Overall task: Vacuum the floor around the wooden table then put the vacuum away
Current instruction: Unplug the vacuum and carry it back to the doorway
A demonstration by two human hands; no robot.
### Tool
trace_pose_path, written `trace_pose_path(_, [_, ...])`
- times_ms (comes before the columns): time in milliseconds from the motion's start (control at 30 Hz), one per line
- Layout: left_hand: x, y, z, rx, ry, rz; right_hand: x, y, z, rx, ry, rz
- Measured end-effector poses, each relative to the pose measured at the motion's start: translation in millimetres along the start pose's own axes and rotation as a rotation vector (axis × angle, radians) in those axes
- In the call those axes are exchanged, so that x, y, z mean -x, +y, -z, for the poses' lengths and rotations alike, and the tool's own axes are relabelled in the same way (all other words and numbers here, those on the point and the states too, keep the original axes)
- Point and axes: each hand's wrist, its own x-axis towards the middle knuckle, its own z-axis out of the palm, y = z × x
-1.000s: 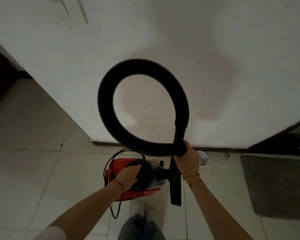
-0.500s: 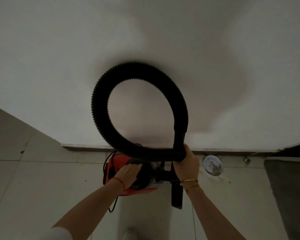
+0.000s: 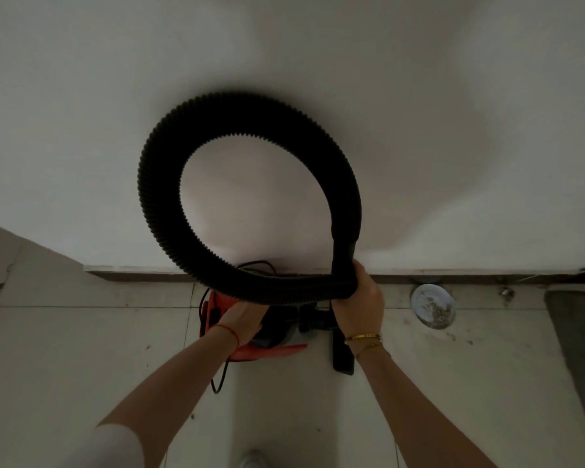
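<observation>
Against the foot of the white wall point(image 3: 81, 113), the red vacuum point(image 3: 217, 304) sits low over the tiled floor point(image 3: 65, 359), just in front of the dark skirting strip point(image 3: 132, 275); whether its base touches the tiles cannot be told. Its black top and grey front section lie between the 2 hands.

The left hand point(image 3: 242, 319) rests on top of the vacuum body with fingers curled over the dark handle area; the grip itself is partly hidden by the hose. A red thread band point(image 3: 228, 331) circles the left wrist.

The right hand point(image 3: 360, 304) grips the black ribbed hose point(image 3: 156, 184) where its 2 runs cross, fingers wrapped around both. From this point the hose rises in 1 large closed loop in front of the wall. 2 gold bracelets point(image 3: 363, 339) sit on the right wrist. A black nozzle piece point(image 3: 343, 361) hangs down just below the right hand.

A thin black power cord point(image 3: 218, 383) trails from the vacuum toward the viewer.

To the right, a round metal floor drain cover point(image 3: 433, 307) lies near the skirting, with dark debris around it. A dark mat point(image 3: 581, 349) occupies the right edge. A shoe tip point(image 3: 252, 461) shows at the bottom edge.
</observation>
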Motion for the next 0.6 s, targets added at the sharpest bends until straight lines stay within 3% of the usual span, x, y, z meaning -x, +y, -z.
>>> trace_pose_path(267, [-8.9,3.7,-14.7,0.069,0.057,0.091,4.7,2.2,-13.9,-0.081,-0.036,0.024])
trace_pose_path(600, [31.7,16.4,-24.5,0.224,0.243,0.066,10.6,4.2,10.5,0.143,-0.404,0.068])
